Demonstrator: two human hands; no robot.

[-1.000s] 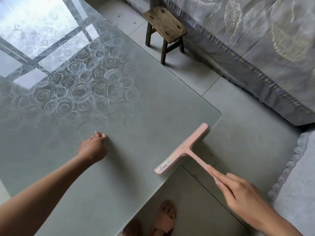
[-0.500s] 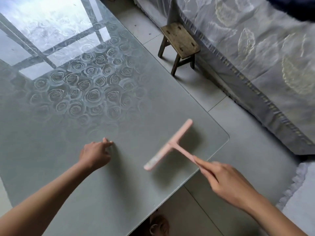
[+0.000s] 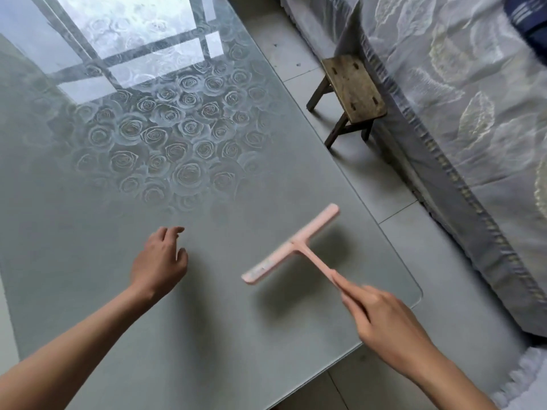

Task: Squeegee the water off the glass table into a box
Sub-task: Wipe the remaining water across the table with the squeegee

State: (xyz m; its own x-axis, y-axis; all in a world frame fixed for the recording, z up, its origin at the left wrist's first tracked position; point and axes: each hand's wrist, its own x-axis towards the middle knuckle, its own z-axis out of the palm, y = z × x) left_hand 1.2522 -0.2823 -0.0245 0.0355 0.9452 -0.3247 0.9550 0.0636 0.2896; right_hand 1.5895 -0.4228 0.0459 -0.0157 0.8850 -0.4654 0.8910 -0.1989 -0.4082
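Head view, nearest first: the right grip (image 3: 390, 324) sits over the near right corner of the glass tabletop (image 3: 207, 335). Its fingers and thumb are closed round the end of the thin handle of the pink squeegee (image 3: 291, 244). The handle runs away from that grip toward the far left and meets the blade at its middle. The blade lies crosswise on a diagonal, one end nearer and to the left, the other farther and toward the right edge. A soft shadow spreads beneath it; whether the blade touches the glass cannot be told. To the left of the squeegee and apart from it, the left grip (image 3: 158, 261) is over the tabletop with fingers loosely curled, holding nothing. Beyond both, a rose pattern (image 3: 165, 143) shows in the glass, and a bright window reflection (image 3: 133, 31) lies at the far left. Off the right edge, a small wooden stool (image 3: 352, 87) stands on the tiled floor (image 3: 444, 261), just beside a grey leaf-patterned bedcover (image 3: 473, 143).
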